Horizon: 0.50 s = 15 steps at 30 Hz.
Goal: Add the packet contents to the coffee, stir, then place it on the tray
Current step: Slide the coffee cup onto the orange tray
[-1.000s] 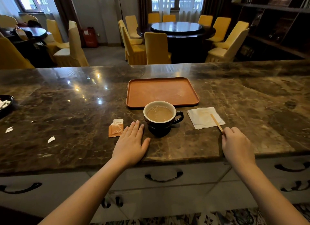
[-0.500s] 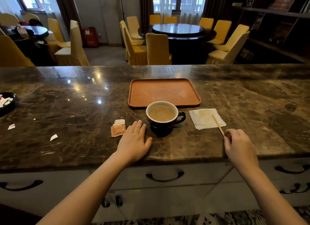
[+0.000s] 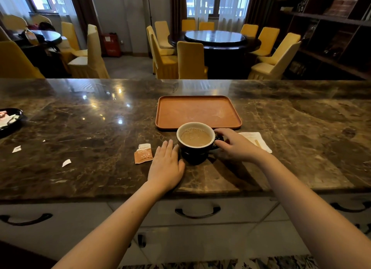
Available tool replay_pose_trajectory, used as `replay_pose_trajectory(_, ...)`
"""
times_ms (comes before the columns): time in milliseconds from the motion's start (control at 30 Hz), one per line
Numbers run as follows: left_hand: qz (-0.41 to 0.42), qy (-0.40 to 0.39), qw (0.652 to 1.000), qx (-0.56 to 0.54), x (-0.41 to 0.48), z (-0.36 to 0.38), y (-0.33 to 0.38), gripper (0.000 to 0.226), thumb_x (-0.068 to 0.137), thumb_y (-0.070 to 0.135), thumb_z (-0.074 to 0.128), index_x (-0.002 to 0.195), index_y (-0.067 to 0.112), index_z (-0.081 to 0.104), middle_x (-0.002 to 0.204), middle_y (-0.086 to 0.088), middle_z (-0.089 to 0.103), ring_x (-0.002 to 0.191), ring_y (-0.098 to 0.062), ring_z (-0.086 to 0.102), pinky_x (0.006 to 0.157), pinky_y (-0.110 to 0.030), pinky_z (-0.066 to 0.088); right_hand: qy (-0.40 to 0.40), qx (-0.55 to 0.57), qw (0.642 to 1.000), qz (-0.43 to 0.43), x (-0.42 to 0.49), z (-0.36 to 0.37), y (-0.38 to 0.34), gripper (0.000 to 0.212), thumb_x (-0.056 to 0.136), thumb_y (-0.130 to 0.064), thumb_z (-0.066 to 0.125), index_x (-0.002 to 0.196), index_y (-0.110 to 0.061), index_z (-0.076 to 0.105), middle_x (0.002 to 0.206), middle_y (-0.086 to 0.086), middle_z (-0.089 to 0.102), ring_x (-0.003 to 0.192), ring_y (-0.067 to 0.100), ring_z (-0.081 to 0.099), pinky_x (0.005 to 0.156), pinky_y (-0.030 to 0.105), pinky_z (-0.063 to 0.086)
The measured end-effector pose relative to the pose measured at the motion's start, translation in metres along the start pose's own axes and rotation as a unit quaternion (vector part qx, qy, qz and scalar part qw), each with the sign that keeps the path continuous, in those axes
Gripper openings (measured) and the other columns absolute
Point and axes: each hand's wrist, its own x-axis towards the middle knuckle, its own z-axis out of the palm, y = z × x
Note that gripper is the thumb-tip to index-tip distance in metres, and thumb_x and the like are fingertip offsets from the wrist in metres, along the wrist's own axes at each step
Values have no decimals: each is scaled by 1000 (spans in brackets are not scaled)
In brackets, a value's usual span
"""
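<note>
A black coffee cup (image 3: 193, 154) with a white inside, full of milky coffee, stands on the marble counter just in front of the orange tray (image 3: 196, 112). The tray has nothing on it. My right hand (image 3: 236, 146) is at the cup's right side, thumb and fingers closed around its handle. My left hand (image 3: 165, 166) lies flat on the counter, touching the cup's left side and holding nothing. A torn orange packet (image 3: 143, 153) lies just left of that hand. The wooden stir stick (image 3: 257, 143) rests on a white napkin (image 3: 259, 139) behind my right hand.
Torn paper scraps (image 3: 66, 162) lie on the counter to the left, and a black dish (image 3: 10, 121) sits at the far left edge. Drawers with dark handles (image 3: 197, 212) are below the counter. Yellow chairs and round tables stand beyond it.
My right hand has left the stir stick on the napkin and moved left to the cup's handle. My left hand and the cup have stayed put.
</note>
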Motion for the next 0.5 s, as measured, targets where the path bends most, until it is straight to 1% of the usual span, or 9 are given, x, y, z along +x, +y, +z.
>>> replay_pose_trajectory(67,2,-22,1000,20,2,2,-1,55,94,37,26,142,13,14,154,-10,8,141,-20,0,113,-37,-2,-42,21,999,23,6,-4,1,27,92,-29,47,118,-23,51,119,4,60,89,10,56,66,19,43)
replay_pose_trajectory(133,-1,-33,999,34,3,3,-1,56,94,40,23,142,14,11,154,-9,5,141,-20,-2,114,-38,-3,-66,49,996,35,8,-9,3,14,92,-29,47,103,-24,55,103,1,63,78,6,58,59,18,42)
replay_pose_trajectory(200,-1,-37,998,43,3,4,-1,58,94,42,23,143,14,10,154,-9,4,141,-20,-3,113,-37,-3,-80,72,994,31,9,-12,4,14,92,-31,48,99,-23,57,96,-1,62,76,6,57,60,19,44)
replay_pose_trajectory(300,1,-35,998,50,3,5,-3,59,93,44,22,143,14,9,154,-8,4,141,-19,-3,113,-36,-4,-101,110,988,39,13,-14,6,20,91,-31,50,103,-18,58,99,4,62,83,15,59,71,30,49)
replay_pose_trajectory(333,2,-33,998,50,3,6,-3,59,93,44,21,143,15,8,154,-8,4,140,-19,-3,112,-36,-4,-112,125,985,46,13,-13,8,21,91,-31,50,103,-17,58,97,7,62,82,17,59,71,32,49)
replay_pose_trajectory(367,2,-31,998,51,3,6,-4,59,93,45,21,143,15,8,154,-8,4,140,-18,-3,112,-36,-5,-125,146,980,53,14,-12,10,21,91,-31,50,102,-15,58,92,8,62,78,16,60,67,31,49)
replay_pose_trajectory(433,4,-27,998,54,3,8,-4,60,93,46,21,143,15,8,154,-8,4,140,-18,-3,111,-35,-6,-139,206,966,68,15,-9,15,18,92,-30,49,99,-15,57,81,2,60,66,8,60,57,22,47)
replay_pose_trajectory(500,6,-23,998,55,3,9,-6,60,92,47,20,143,16,8,154,-7,4,140,-18,-3,110,-34,-7,-134,267,951,83,16,-3,20,16,91,-30,50,94,-16,58,80,-2,62,62,5,57,56,19,47)
